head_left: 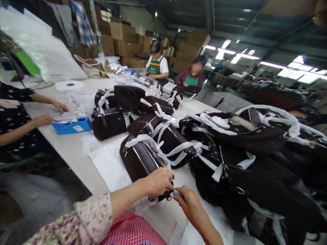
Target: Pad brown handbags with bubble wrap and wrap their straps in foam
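Note:
A dark brown bag with a shiny metal edge and handles wrapped in white paper lies on the white table, its near end toward me. My left hand is closed at that near end, over the metal fittings, fingers bent down. Close beside it on the right, my right hand pinches a small whitish piece near the bag's end ring. The two hands' fingertips almost meet. What my left fingers grip is hidden.
More wrapped dark bags stand beyond, and a large pile of them is at the right. A blue box, a white roll and a co-worker's hands are at the left. Two people work farther back near cardboard boxes.

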The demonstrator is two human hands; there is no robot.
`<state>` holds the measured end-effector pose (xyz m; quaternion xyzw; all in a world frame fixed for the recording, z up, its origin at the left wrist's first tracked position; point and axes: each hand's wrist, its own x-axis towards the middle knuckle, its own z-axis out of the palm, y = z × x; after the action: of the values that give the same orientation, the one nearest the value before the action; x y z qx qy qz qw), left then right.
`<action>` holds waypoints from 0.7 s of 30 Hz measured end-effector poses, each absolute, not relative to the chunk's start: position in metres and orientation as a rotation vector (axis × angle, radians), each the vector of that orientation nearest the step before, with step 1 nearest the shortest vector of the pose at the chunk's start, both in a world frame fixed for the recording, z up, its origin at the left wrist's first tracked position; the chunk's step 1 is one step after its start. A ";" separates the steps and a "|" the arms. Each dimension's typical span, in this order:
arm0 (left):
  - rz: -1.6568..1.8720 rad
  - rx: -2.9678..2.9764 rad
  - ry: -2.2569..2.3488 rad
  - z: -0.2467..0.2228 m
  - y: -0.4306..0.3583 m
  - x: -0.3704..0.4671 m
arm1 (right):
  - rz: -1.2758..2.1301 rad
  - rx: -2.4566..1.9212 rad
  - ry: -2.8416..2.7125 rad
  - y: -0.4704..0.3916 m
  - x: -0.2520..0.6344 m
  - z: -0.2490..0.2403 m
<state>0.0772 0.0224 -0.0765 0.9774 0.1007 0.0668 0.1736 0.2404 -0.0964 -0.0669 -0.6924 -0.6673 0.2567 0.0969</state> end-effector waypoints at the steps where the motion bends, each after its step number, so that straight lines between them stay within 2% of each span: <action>1: 0.177 2.777 0.282 -0.077 0.024 0.080 | 0.773 -2.030 -1.975 -0.097 0.240 -0.066; 12: 0.263 2.712 0.292 -0.080 0.017 0.079 | 0.731 -2.007 -1.843 -0.092 0.222 -0.083; 21: 0.365 2.709 0.248 -0.079 0.014 0.074 | 1.219 -1.926 -1.390 -0.069 0.218 -0.065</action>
<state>0.0743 0.0137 -0.0789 0.9676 0.0887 0.1302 0.1971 0.2181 -0.0691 -0.0651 -0.7014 -0.5063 0.4439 0.2339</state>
